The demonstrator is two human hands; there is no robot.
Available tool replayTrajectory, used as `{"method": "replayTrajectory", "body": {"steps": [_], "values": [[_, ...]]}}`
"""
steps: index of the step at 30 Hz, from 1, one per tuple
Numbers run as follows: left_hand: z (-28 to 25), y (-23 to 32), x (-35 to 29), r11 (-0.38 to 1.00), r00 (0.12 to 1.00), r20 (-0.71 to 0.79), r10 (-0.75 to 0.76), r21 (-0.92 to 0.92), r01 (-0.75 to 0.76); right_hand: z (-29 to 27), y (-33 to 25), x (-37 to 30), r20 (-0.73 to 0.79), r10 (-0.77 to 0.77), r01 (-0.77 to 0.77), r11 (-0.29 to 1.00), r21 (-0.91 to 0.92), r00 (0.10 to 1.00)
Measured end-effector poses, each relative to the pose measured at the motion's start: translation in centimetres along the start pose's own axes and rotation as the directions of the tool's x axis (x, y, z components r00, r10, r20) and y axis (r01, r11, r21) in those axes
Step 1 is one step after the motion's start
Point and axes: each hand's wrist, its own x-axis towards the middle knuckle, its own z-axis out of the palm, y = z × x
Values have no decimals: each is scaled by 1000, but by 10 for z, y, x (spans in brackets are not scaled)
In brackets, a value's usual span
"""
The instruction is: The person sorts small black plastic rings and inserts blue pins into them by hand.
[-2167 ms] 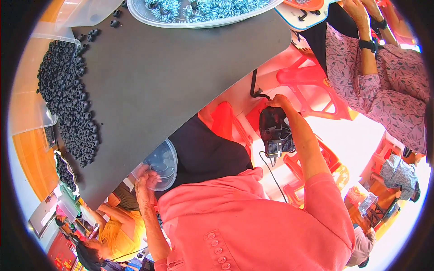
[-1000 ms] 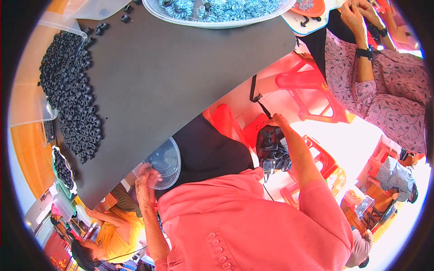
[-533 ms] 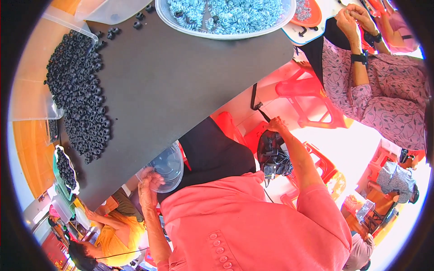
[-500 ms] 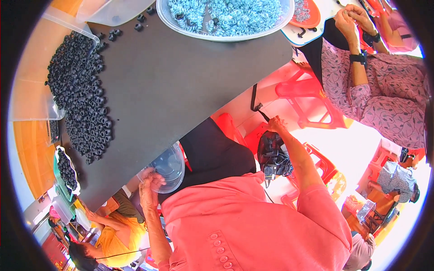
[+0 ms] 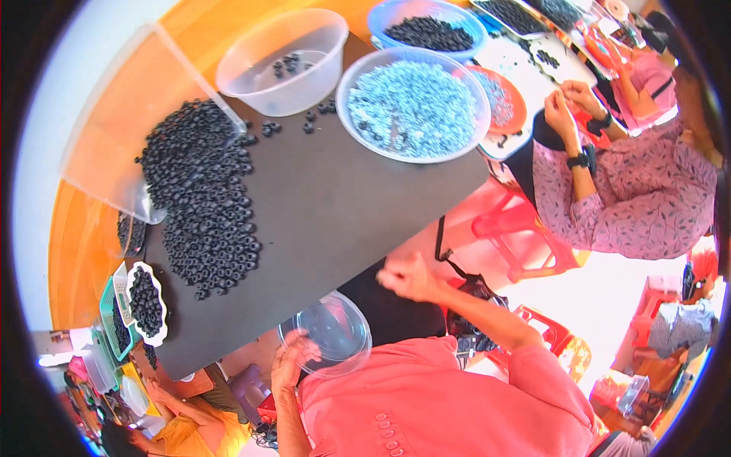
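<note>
Low by the table's near edge, my left hand point(image 5: 295, 359) grips the rim of a clear round plastic bowl point(image 5: 339, 335). That bowl hangs tilted over my lap and looks bare inside. My right hand point(image 5: 410, 276) is raised just off the table edge, its fingers curled in. Whatever may be inside them is hidden. On the dark tabletop point(image 5: 327, 206) a big heap of small black ring-like parts point(image 5: 205, 198) spreads to the left. A wide whitish bowl point(image 5: 483, 126) full of pale-blue, coil-like pieces point(image 5: 415, 103) stands at the far right of the table.
Behind the heap leans a clear plastic bin point(image 5: 114, 145). A translucent bowl point(image 5: 327, 61) with a few black parts stands at the back, near a blue bowl point(image 5: 381, 30). A white scalloped dish point(image 5: 161, 324) lies left. A black strap point(image 5: 442, 236) hangs right; people sit on both sides.
My right hand has left the black strap and moved left toward the table edge. My left hand still holds the clear bowl. The view has shifted, showing more of the table's far side.
</note>
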Motion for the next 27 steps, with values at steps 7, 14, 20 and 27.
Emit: {"method": "replayTrajectory", "body": {"steps": [7, 14, 20, 27], "values": [[2, -7, -30, 994, 978, -188, 91, -35, -100, 14, -115, 16, 408, 119, -328, 807, 491, 905], [27, -10, -64, 976, 875, -432, 218, 96, -196, 38, -111, 22, 169, 8, -83, 892, 443, 986], [17, -20, -76, 987, 844, -515, 150, 24, -161, 38, -122, 36, 364, -21, -144, 895, 421, 931], [18, -27, -90, 989, 788, -598, 148, 78, -127, 46, -138, 52, 441, -8, -174, 912, 371, 898]]}}
